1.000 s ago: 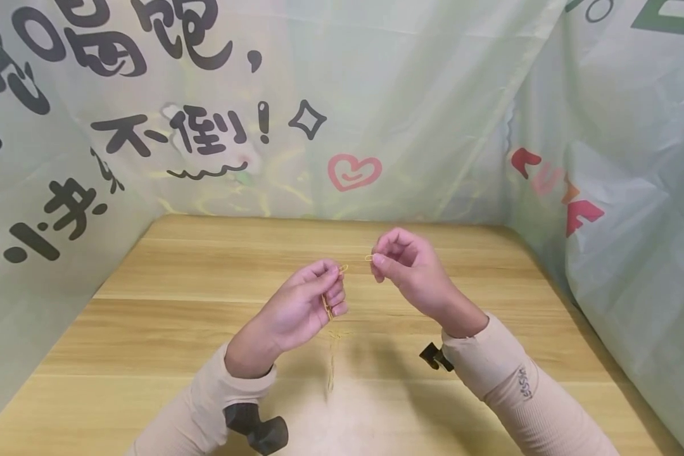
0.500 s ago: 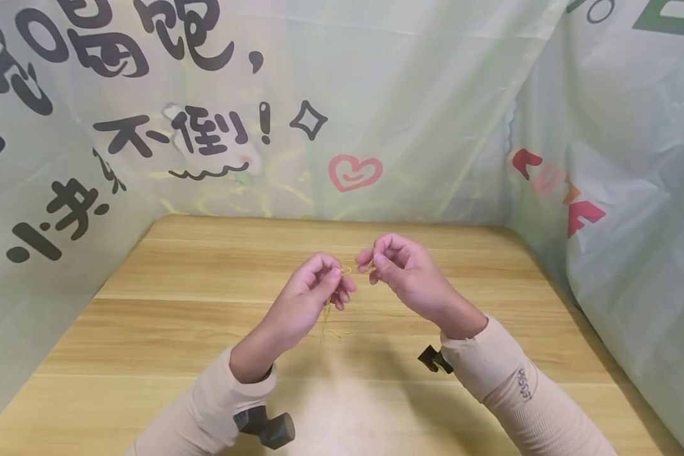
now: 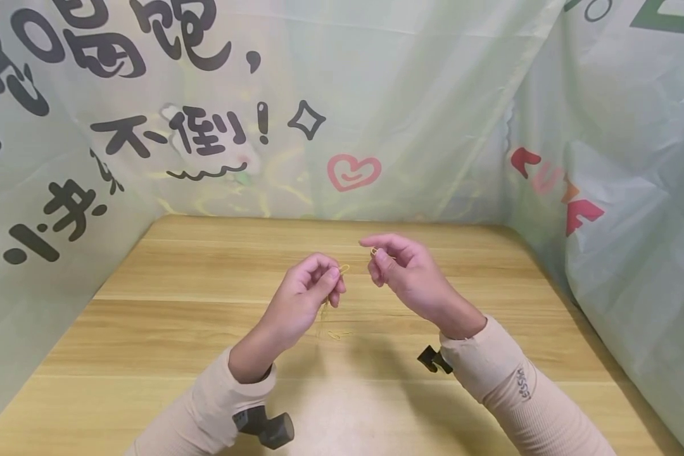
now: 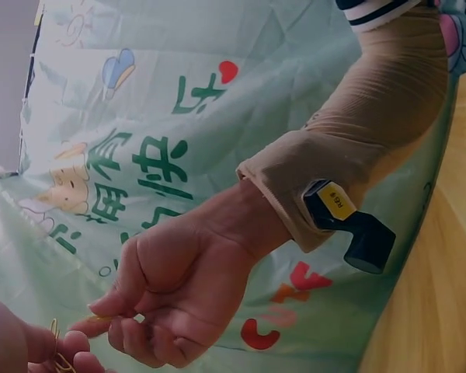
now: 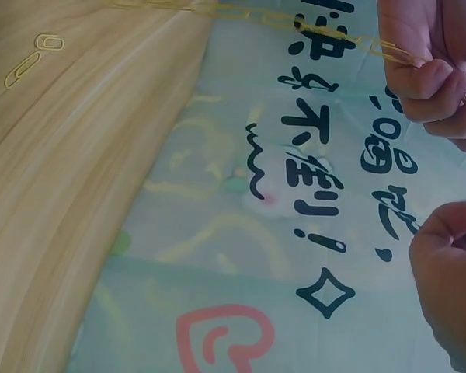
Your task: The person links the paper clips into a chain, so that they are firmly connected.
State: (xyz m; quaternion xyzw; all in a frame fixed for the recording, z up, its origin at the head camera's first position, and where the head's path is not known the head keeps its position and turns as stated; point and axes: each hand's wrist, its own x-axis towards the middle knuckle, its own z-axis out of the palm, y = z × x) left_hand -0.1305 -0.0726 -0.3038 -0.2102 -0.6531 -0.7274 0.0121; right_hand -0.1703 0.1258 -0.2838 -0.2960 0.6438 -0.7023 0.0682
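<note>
My left hand (image 3: pixel 296 304) pinches a gold paper clip (image 3: pixel 344 269), whose looped end sticks out past the fingertips toward the right. From that hand hangs a chain of linked paper clips (image 5: pixel 256 15), running down toward the table in the right wrist view. Across a small gap, my right hand (image 3: pixel 407 269) pinches another paper clip (image 3: pixel 373 252) between thumb and fingers, its index finger stretched out above. Most of this second clip is hidden by the fingers. Two loose paper clips (image 5: pixel 23 70) lie on the wooden table below the hands.
The wooden table (image 3: pixel 205 272) spreads beneath both arms. Printed pale green curtains (image 3: pixel 433 114) enclose it at the back and sides. A black mount (image 3: pixel 268 427) juts from the left sleeve, and another black mount (image 3: pixel 433 360) from the right.
The right hand came nearer the left, then drew slightly back. Its clip has turned in the fingers and its index finger has straightened. The left hand shifted a little, its lower fingers curling in.
</note>
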